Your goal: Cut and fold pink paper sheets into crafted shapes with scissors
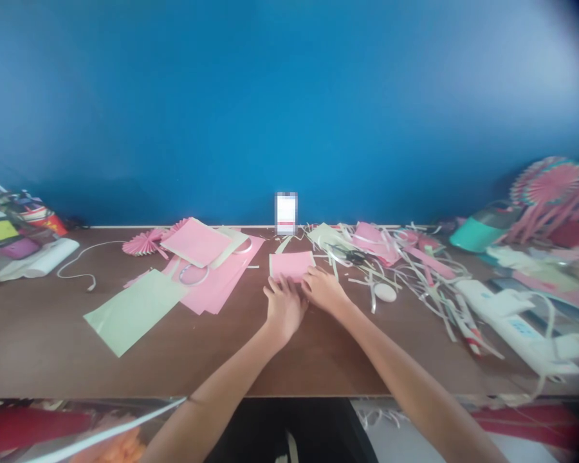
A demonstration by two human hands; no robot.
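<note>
A folded pink paper sheet [291, 264] lies on the brown wooden table [318, 366] at the middle. My left hand [284, 306] and my right hand [324, 289] rest side by side on its near edge, fingers spread over the paper. Just right of my right hand lie a white oval object [385, 292] and a pair of dark-handled scissors [350, 256] among the strips. Whether the sheet's near edge is folded under my fingers is hidden.
Pale green [134, 314] and pink paper sheets [211, 276] lie at left, near a pink paper fan [145, 244]. Paper strips [415, 270] pile up at right, beside a white power strip [506, 321], a teal container [477, 235] and paper rosettes [550, 183]. A blue wall stands behind.
</note>
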